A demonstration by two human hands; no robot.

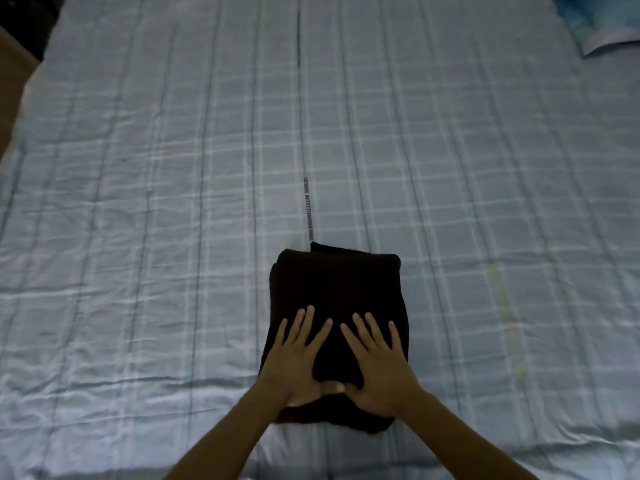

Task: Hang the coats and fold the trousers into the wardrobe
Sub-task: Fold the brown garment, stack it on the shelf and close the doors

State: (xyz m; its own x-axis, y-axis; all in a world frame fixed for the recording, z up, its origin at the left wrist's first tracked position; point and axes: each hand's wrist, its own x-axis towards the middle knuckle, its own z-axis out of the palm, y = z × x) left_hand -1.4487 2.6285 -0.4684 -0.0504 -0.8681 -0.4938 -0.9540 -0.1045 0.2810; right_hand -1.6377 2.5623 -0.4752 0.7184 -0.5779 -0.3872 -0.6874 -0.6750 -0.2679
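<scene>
- Trousers (336, 282): a dark folded bundle, roughly square, lying flat on the bed directly under both hands. Its far edge lies beyond the fingertips. Fabric too dark to count the layers.
- Left hand (301, 358): flat on the near-left part of the bundle, fingers straight and spread, pressing down, gripping nothing.
- Right hand (377, 362): same pose on the near-right part, fingers splayed. The thumbs of both hands meet near the bundle's near edge.
- Step in hand, as judged: the fold looks finished and the hands are flattening it.
- Next move, as judged: slide the fingers under the sides and lift the bundle level so the fold does not open, then carry it to the wardrobe, which is not in view.
- Bedsheet (138, 202): pale blue check, wrinkled, on all sides of the hands.
- Strip (308, 209): thin and dark, running away from beyond the fingertips. Cannot tell what it is.
- Blue cloth (599, 22): far beyond the right hand, at the corner.
</scene>
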